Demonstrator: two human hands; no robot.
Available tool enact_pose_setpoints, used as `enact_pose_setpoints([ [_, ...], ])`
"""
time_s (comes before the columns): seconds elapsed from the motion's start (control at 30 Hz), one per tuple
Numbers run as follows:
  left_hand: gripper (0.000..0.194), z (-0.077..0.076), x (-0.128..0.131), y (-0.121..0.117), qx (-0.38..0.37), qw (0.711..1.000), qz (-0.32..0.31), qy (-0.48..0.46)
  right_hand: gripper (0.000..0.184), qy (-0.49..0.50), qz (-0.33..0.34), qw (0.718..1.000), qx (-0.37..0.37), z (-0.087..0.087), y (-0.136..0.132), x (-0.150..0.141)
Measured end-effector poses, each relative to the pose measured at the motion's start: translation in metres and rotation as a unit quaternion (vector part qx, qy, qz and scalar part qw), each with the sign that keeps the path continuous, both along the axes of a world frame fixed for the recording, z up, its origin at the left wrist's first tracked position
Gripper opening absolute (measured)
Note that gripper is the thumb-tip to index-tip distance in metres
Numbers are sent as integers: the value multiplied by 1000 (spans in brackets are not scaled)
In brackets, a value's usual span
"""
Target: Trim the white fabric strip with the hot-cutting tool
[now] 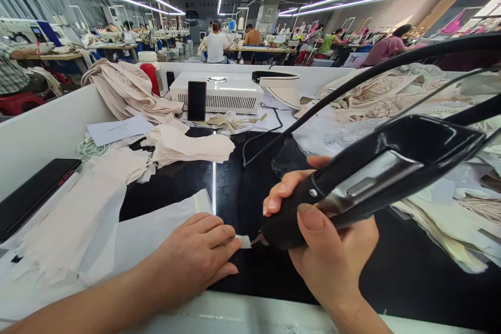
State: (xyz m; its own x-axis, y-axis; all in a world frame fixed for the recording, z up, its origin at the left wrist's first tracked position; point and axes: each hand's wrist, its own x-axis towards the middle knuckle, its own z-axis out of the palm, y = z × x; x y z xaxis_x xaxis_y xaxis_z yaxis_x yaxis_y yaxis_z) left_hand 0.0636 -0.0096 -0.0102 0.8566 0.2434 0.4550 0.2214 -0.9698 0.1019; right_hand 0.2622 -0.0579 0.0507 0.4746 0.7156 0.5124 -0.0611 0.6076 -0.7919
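Black handheld tool (pixel 364 177) sits wrapped in my right fingers (pixel 288 182), nose just beside the white strip (pixel 246 242); my left fingers (pixel 221 234), loosely spread, rest over that strip on the desk (pixel 270 279).

The left hand (pixel 203 250) (partly) hides a pale strip (pixel 246 241).

Black handheld tool (pixel 364 182) slants beside pale strip (pixel 246 241)

Garment workshop: sewing machines (pixel 21 27), piled fabric (pixel 121 88)
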Motion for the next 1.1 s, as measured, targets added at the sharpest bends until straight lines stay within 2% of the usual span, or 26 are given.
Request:
enact_pose_setpoints([
  [0.27,29,0,-1,-1,-4,1000,2,8,46,4,-35,999,27,4,9,0],
  [0.67,31,-1,-1,-4,-15,1000,1,8,50,-6,-37,999,10,0,9,-2],
  [0.93,32,-3,-1,-2,-17,1000,0,7,40,-18,-34,999,18,-1,11,-3],
  [1.1,31,-1,-2,0,-18,1000,-3,4,42,0,-43,999,13,1,4,-1],
])
